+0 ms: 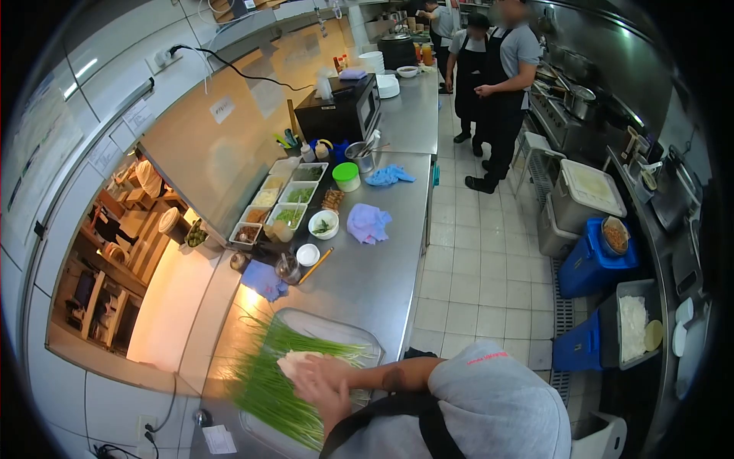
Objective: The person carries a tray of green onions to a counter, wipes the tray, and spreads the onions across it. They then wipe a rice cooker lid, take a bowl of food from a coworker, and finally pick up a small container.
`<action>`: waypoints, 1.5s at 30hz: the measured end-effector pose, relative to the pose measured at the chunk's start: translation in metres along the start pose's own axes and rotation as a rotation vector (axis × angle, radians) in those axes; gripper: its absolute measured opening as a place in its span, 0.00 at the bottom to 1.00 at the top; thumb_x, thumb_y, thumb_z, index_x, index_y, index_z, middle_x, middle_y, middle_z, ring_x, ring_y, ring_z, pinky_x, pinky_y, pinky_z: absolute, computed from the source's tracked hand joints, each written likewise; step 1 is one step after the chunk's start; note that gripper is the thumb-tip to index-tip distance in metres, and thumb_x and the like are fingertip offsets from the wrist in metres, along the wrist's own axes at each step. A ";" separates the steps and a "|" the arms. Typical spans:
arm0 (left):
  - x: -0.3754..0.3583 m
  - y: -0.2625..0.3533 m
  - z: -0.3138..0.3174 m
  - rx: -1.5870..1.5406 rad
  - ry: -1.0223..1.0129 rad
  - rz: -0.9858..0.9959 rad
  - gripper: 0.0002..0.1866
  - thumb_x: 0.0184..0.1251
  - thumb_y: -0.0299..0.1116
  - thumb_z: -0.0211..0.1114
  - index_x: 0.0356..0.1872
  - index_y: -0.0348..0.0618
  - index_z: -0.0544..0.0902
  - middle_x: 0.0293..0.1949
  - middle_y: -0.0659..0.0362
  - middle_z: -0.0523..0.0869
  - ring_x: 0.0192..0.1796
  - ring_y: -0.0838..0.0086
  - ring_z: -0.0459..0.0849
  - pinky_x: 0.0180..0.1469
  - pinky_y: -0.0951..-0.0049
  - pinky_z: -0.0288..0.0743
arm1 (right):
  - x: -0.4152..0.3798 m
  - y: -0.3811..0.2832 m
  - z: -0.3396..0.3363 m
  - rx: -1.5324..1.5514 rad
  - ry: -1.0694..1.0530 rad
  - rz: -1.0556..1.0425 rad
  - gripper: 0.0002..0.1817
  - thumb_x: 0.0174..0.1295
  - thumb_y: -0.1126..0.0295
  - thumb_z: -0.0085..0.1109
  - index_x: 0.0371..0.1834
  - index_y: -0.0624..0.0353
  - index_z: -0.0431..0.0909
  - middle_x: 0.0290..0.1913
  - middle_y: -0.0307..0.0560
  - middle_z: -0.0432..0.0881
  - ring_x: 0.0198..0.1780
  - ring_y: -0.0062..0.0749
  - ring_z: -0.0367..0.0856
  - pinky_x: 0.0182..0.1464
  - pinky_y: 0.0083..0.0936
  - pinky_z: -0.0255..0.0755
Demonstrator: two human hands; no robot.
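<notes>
- Gray sleeve (493, 382): yours, foremost.
- Chives (271, 398): in a clear tray (332, 320) on the desk (363, 279), directly beneath both hands, stalks running away from you.
- Your right hand (336, 370) and left hand (319, 393): overlapping at a pale wad (290, 362); grip cannot be told.

1. A shiny metal bench (348, 277) runs lengthwise, with a clear shallow tray (336, 317) lying on it.
2. Just beyond the tray lie a lavender-blue cloth (264, 281), an orange stick (316, 266) and a small white bowl (308, 255).
3. Farther beyond the tray sit a crumpled lilac cloth (368, 223), a green-lidded tub (346, 177) and a bright-blue crumpled item (390, 176).
4. Beside the tray lies white paper (219, 440).
</notes>
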State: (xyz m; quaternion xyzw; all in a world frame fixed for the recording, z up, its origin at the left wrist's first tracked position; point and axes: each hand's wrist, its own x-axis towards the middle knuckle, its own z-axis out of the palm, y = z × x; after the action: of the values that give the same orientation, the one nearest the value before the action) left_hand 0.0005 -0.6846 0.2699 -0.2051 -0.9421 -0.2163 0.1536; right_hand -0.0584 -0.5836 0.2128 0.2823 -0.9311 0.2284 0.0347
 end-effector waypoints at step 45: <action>-0.122 -0.169 0.039 0.514 0.251 -0.800 0.41 0.59 0.53 0.68 0.69 0.42 0.65 0.65 0.42 0.71 0.64 0.47 0.68 0.65 0.52 0.63 | 0.001 -0.029 0.031 0.056 -0.117 -0.149 0.22 0.63 0.63 0.50 0.61 0.37 0.77 0.76 0.36 0.56 0.77 0.38 0.51 0.56 0.46 0.66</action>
State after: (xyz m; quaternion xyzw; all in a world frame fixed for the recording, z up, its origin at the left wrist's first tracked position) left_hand 0.0225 -0.8446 0.1322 0.2450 -0.9441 -0.0418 0.2164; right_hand -0.0416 -0.6195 0.1975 0.3646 -0.9011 0.2342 -0.0107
